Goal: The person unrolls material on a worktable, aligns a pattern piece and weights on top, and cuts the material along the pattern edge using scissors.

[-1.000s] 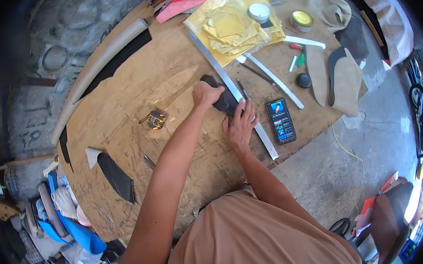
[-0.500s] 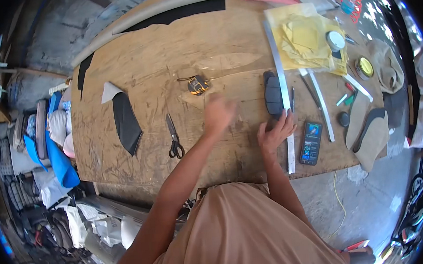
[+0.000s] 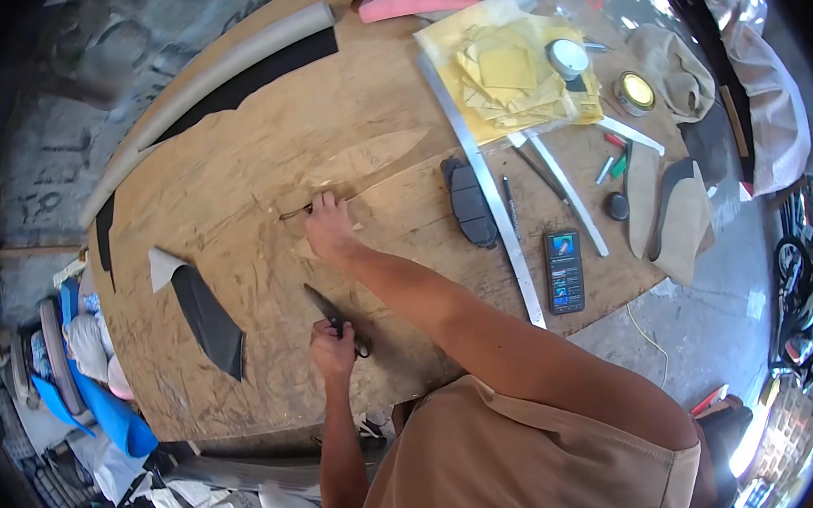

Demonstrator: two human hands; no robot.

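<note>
Near the front of the wooden table, my left hand (image 3: 334, 348) has its fingers closed on the scissors (image 3: 328, 308). Their dark blades point away from me, and part of the handles shows beside the fingers. Farther up the table, my right hand (image 3: 330, 226) is wrapped over the tape measure, whose body is hidden beneath it. Only its dark cord (image 3: 294, 212) sticks out to the left. Left of both hands lies a dark cut piece of material (image 3: 209, 322) with a pale folded corner.
To the right are a dark segmented pad (image 3: 470, 203), a long metal ruler (image 3: 484, 191), a pen (image 3: 511, 206) and a phone (image 3: 565, 272). Yellow sheets (image 3: 507, 69) with a white-lidded can (image 3: 567, 58) sit at the back right. A grey roll (image 3: 239, 68) runs along the far edge.
My left hand has moved to the scissors and gripped them. My right hand has left the metal ruler and reached across to the tape measure, covering it. The view has turned and shifted.
</note>
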